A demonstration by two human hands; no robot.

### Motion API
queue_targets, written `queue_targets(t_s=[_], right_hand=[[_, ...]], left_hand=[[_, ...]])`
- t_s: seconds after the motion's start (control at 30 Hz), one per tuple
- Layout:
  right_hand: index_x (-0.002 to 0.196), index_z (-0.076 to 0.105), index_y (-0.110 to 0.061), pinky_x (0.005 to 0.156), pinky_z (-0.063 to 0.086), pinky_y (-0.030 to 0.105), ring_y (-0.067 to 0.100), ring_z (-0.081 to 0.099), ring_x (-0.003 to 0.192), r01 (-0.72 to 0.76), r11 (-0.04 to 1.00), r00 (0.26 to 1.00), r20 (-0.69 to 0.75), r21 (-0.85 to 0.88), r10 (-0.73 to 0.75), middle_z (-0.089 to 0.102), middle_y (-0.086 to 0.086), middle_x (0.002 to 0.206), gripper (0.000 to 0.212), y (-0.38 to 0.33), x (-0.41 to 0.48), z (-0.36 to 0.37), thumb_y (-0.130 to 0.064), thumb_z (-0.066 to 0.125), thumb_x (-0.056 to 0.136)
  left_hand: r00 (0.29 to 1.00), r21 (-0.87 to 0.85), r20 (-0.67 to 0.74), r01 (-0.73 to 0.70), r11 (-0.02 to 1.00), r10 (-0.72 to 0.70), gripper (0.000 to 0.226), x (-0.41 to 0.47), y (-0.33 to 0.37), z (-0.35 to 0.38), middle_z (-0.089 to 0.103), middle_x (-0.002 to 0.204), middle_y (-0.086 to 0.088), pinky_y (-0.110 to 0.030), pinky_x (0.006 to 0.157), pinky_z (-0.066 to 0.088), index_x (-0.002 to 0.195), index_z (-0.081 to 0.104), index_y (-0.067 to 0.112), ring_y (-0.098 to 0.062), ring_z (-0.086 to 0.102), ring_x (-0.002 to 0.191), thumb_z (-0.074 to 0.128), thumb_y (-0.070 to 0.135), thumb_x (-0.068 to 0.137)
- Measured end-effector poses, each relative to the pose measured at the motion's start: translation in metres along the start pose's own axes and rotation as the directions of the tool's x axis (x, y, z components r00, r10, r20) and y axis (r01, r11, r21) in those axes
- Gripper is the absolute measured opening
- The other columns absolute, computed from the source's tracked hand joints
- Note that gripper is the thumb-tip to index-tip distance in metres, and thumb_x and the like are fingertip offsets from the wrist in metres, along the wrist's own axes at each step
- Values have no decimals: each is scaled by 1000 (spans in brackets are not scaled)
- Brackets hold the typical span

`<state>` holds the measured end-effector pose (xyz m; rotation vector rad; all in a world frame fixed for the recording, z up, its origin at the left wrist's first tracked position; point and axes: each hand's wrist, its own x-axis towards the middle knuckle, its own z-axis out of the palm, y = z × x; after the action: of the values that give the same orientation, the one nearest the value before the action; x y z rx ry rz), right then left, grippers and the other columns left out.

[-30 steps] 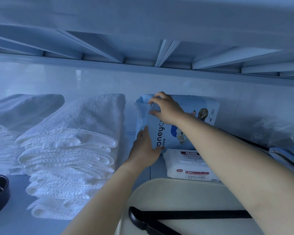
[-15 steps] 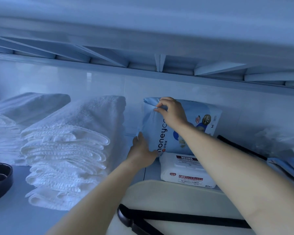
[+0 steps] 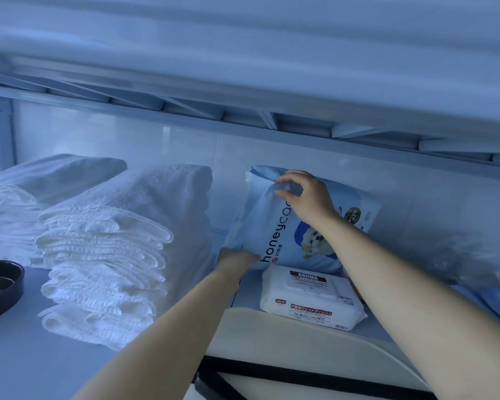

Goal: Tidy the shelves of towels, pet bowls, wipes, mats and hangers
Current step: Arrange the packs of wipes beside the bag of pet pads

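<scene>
While the right grip point(image 3: 309, 197) pinches the pack point(image 3: 272, 235) at its top and the left grip point(image 3: 236, 259), fingers hidden, props its base, early release could tip it onto the wipes point(image 3: 309, 300).

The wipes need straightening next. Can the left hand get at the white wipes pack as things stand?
Probably yes. The left hand sits at the lower corner of the blue bag, beside the white wipes pack, whose top lies uncovered. Only the right forearm crosses its right end; the left side looks free.
</scene>
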<state>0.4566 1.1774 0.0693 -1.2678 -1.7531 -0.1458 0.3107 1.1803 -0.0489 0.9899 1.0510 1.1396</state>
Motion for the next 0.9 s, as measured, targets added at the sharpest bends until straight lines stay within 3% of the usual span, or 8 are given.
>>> queue_targets(t_s=[0.13,0.27,0.4,0.53,0.63,0.77,0.83,0.9], right_hand=[[147,23,-21,113,25,33,18,24,139,-159,953,958,194,-257,212,26,-1,153,91,35,-9,-23,-35,77,74],[149,14,-13,116,16,36,24,12,143,-75,872,949,233,-484,211,13,2,157,104,56,-12,-32,-44,76,72],[149,13,-16,115,18,40,28,11,141,-101,887,954,210,-452,215,12,0,155,108,62,-13,-29,-44,79,68],[149,11,-18,115,18,42,27,11,141,-165,902,960,143,-400,239,12,-1,156,109,70,-18,-39,-43,80,68],[149,11,-22,115,23,42,23,15,142,-208,915,950,153,-346,273,15,-3,156,108,79,-15,-55,-42,79,68],[147,16,-31,108,37,43,18,34,134,-345,932,925,131,-109,357,27,-7,150,108,89,-14,-70,-36,83,63],[145,20,-33,93,46,33,14,45,120,-409,912,905,138,31,402,38,-10,137,96,93,-20,-74,-19,80,71],[142,23,-35,81,48,27,14,50,110,-464,877,882,152,124,445,46,-9,127,92,98,-29,-74,-10,78,73]], left_hand=[[1000,-63,13,6,998,-5,25,5,-14,-1,64,90,-7,-32,86,43,85,60,8,-25,55,92,72,-3,66],[997,-191,35,71,979,-65,35,9,-18,2,64,108,-9,-38,94,47,98,60,10,-28,56,104,64,-8,69],[998,-339,-14,48,940,-56,22,19,-20,4,58,90,-9,-28,70,47,81,55,6,-23,55,83,50,-14,72],[991,-304,-122,-91,948,56,21,7,-10,17,35,62,-3,-22,48,24,63,35,9,-15,29,56,38,-11,67],[970,-304,-168,-220,927,176,29,3,8,29,48,66,0,-19,51,29,82,55,9,-13,35,56,34,-10,75],[907,-233,-130,-421,876,401,33,-1,53,36,57,78,6,-12,42,34,93,53,10,-10,48,63,35,-14,77],[876,-239,-64,-479,845,478,55,-1,76,36,60,110,10,-15,61,51,115,54,15,-9,58,94,34,-21,78],[859,-181,3,-503,845,512,75,2,88,34,46,139,5,-34,92,49,141,35,16,-13,47,123,34,-24,78]])
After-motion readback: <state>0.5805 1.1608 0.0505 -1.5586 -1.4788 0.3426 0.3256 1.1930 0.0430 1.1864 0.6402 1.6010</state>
